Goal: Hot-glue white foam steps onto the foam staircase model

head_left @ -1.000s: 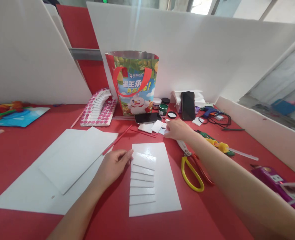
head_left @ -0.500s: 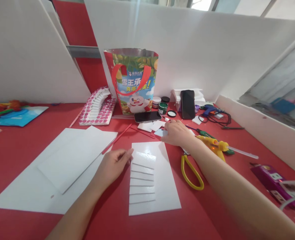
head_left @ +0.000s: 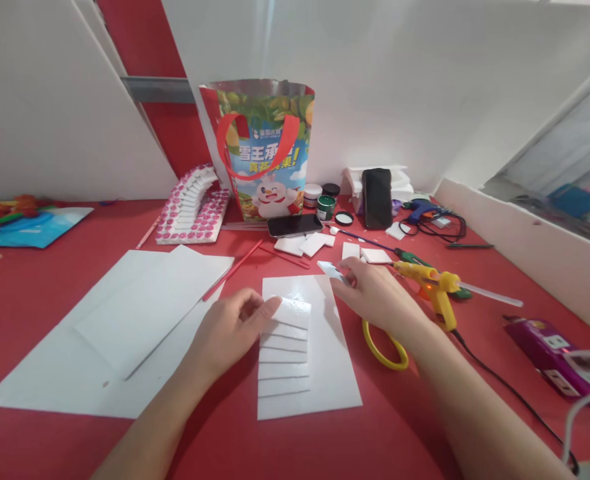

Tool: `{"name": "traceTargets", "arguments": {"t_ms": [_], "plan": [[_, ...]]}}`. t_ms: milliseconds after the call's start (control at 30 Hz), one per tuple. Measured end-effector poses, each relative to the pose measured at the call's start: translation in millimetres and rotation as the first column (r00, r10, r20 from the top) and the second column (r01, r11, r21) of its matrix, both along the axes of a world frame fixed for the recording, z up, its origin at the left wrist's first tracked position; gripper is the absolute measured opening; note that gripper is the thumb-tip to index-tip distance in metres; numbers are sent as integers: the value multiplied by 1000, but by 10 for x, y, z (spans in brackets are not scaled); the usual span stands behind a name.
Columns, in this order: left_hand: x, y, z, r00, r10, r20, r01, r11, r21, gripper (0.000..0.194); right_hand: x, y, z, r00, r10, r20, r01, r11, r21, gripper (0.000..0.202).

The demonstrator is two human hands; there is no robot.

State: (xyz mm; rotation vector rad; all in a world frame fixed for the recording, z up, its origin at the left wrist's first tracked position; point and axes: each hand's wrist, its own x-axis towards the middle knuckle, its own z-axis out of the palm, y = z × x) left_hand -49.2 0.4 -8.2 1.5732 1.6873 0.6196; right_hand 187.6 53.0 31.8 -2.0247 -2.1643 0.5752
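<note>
White rectangular board point(head_left: 335, 363): handling

Left hand point(head_left: 235, 327) is resting its thumb on the farthest overlapping glossy white strip point(head_left: 295, 312); cannot tell if it is pinching. Right hand point(head_left: 369, 290) is pinching 1 small flat white piece point(head_left: 329, 269) near the board's far right corner. The board is lying on the red surface point(head_left: 225, 433).
</note>
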Motion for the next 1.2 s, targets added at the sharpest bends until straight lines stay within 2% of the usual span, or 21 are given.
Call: {"name": "traceTargets", "arguments": {"t_ms": [100,200,333,400,600,767,867,1033,1100,1200], "plan": [[56,-29,54,994,-17,-105,12,999,-43,60,-6,-22,-101,998,-19,-61,19,1000,7,25],[141,-79,99,974,-72,-213,53,994,-94,80,-15,-28,-194,993,-57,-107,59,998,16,32],[266,-166,103,936,-87,-341,68,995,-66,110,0,-29,-286,986,-83,-147,89,995,35,32],[311,-207,89,918,-72,-391,65,997,-33,118,24,-28,-311,981,-84,-173,91,995,32,31],[364,-275,59,894,-51,-445,64,998,14,119,81,-46,-304,968,-97,-233,87,995,-54,33],[369,-267,8,870,-43,-491,77,996,50,104,103,-46,-256,979,-80,-186,96,992,80,27],[316,-259,-33,882,-43,-469,94,992,86,101,125,-34,-247,968,-97,-233,129,983,127,23],[122,-216,-37,947,-42,-319,63,996,56,104,184,3,-288,915,-124,-384,202,965,170,20],[20,-181,-22,968,-73,-238,85,996,40,103,204,18,-313,877,-146,-457,237,960,149,22],[-131,-127,11,988,-135,-77,138,990,29,104,201,27,-330,803,-188,-565,260,964,50,24]]}}
